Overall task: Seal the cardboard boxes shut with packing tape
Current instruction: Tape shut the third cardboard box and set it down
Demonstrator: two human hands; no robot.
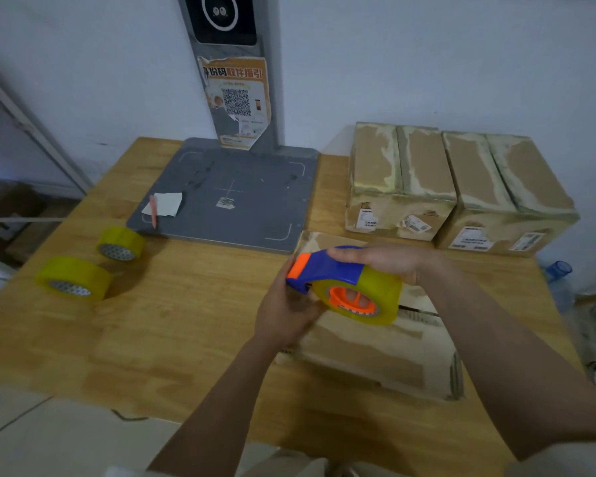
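So we've got the blue and orange plastic tape dispenser (327, 270), loaded with a fat roll of yellowish clear packing tape (375, 297), held up just right of the frame's centre, over the brown cardboard box (365, 356) we're meant to seal. Our right hand (382, 259) comes over the top with its fingers wrapped around the blue handle. Our left hand (289, 311) is curled in at the orange nose end, looks like it's pinching there for the loose tape end, but the fingertips are hidden behind the dispenser so we can't tell for sure.

Biggest worry: if the tape end has stuck back onto the roll, we'll pick at it and it could split or tear off at a slant. The cutter teeth sit right by that left hand too, so a slip might nick a finger. Also nothing is holding the box down, its top seam still shows a dark gap, and a hard pull could drag it or let the flaps spring apart under the tape.

Further out, two more taped-up brown cardboard boxes (461, 187) sit side by side at upper right. A grey scanner base plate (255, 208) lies at upper centre, and two spare yellow tape rolls (93, 263) lie at left on the wooden table (169, 321).
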